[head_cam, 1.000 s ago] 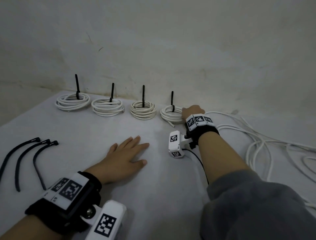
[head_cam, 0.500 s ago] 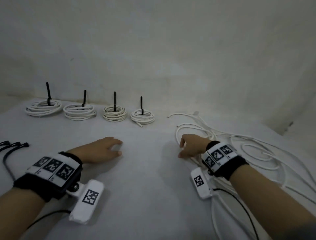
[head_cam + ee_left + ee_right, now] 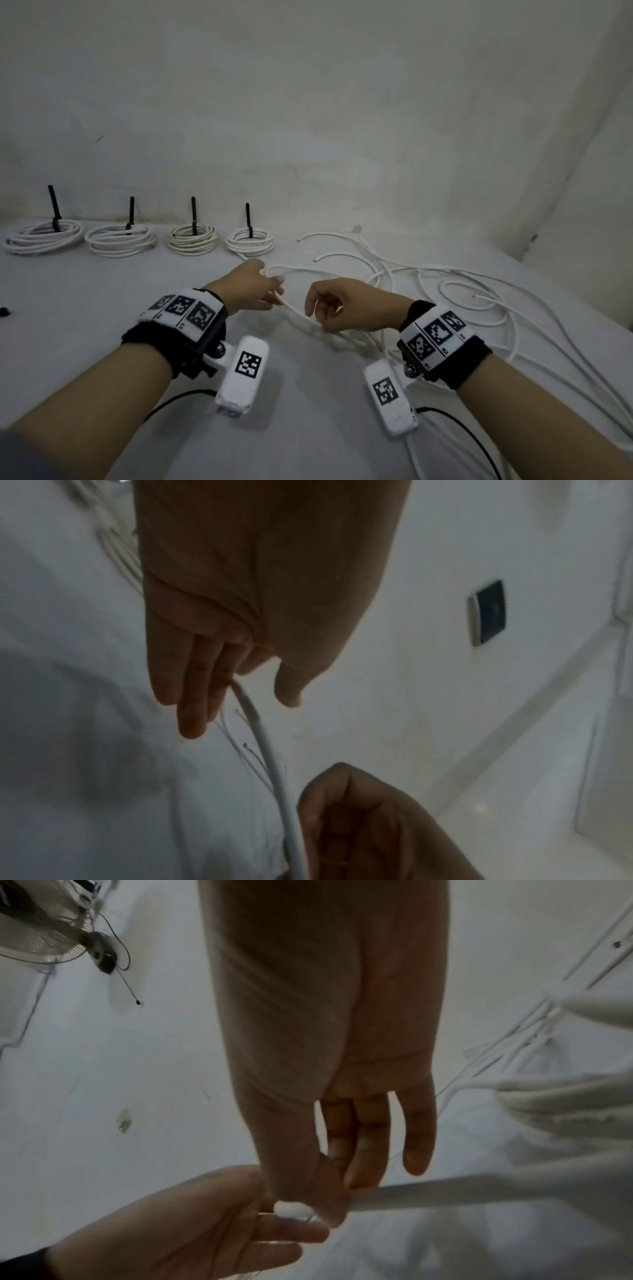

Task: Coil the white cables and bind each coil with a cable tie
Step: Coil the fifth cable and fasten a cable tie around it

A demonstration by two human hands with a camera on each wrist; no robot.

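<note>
two hands (image 3: 253,289) (image 3: 337,306) hold one loose white cable (image 3: 294,310).

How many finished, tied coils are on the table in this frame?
4, in a row along the wall: far-left coil, second coil, third coil, fourth coil, each with an upright black tie. The left edge is cropped, so more may be hidden.

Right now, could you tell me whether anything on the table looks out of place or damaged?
Nothing looks damaged. Four bound coils sit in a neat row by the wall. The only disorder is the loose white cables sprawled on the right, one of which the left hand and right hand hold.
</note>
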